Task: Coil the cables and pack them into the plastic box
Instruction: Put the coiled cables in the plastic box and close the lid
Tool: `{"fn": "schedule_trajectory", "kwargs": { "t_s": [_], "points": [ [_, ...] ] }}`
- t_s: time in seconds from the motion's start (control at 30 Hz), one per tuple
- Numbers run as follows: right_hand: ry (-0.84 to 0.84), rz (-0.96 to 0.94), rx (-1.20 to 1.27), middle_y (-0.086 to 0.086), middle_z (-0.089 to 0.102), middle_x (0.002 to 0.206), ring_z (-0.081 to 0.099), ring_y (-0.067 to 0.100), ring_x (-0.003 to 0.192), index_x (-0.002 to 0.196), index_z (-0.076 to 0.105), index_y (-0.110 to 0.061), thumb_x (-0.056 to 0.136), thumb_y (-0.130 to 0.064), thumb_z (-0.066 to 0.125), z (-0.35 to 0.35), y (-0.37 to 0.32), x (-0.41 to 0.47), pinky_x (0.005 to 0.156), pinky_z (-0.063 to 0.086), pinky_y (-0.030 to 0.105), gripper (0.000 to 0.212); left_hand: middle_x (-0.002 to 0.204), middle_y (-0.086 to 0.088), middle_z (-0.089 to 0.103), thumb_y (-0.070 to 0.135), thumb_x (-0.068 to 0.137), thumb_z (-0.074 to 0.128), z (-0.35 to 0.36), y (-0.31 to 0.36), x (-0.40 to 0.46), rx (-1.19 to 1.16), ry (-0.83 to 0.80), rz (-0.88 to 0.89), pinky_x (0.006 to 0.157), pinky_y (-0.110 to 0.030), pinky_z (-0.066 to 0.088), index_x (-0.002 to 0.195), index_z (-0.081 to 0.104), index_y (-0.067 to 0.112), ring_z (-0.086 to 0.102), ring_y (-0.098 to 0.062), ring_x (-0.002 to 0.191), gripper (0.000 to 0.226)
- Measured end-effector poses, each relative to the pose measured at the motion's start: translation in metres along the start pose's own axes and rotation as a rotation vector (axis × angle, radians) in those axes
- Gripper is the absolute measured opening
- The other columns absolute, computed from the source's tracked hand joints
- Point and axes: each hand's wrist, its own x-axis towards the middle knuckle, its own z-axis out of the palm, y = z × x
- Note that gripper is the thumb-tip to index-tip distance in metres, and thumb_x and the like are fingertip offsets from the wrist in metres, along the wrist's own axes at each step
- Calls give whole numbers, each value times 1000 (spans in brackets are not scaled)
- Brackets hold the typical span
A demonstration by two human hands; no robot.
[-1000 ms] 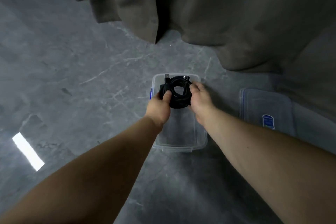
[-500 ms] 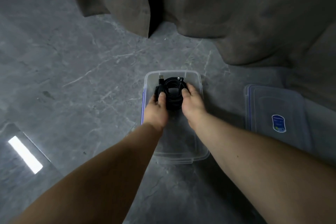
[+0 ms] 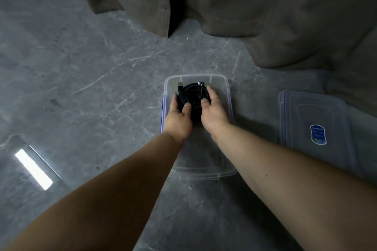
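The coiled black cable (image 3: 193, 96) sits in the far end of the clear box (image 3: 228, 96). The left hand (image 3: 178, 122) and right hand (image 3: 214, 114) grip its sides, thumbs curled over the top.

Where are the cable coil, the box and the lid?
coil (image 3: 193, 96), head view, on its far loops.
box (image 3: 204, 171), head view, on its bare near floor.
lid (image 3: 310, 112), head view, on its flat top.

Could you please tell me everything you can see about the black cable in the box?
The black cable is wound into a tight round coil of several loops with an open middle. It looks like thin rubbery cord. Two plug ends stick out at its far side, one with a metal tip. It sits flat in the far end of the clear plastic box. The left hand and right hand grip it from either side.
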Motion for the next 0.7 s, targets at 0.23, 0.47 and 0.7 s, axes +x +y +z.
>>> {"fn": "schedule_trajectory", "kwargs": {
  "t_s": [0.23, 0.47, 0.7],
  "points": [
    [-14, 10, -85, 6, 35, 151, 41, 23, 133, 150, 26, -31, 102, -19, 35, -4, -1, 0, 107, 31, 28, 50, 141, -6, 54, 29, 102, 44, 0, 2, -2, 63, -2, 12, 107, -27, 37, 153, 21, 36, 51, -19, 128, 56],
    [-19, -106, -20, -2, 19, 159, 25, 17, 144, 152, 13, -35, 103, -25, 35, -16, -19, -29, 114, 22, 28, 54, 150, 0, 42, 28, 103, 44, -12, 18, -25, 15, -92, 120, 111, -25, 32, 154, 16, 32, 41, -14, 137, 59],
    [82, -168, 135, -5, 41, 146, 39, -2, 122, 150, 25, -23, 102, -16, 40, -75, -35, -98, 92, 27, 5, 51, 140, 11, 44, 22, 101, 49, -1, 51, -87, 49, -158, 263, 99, -7, 34, 153, 24, 29, 41, 0, 128, 57]
  ]
}}
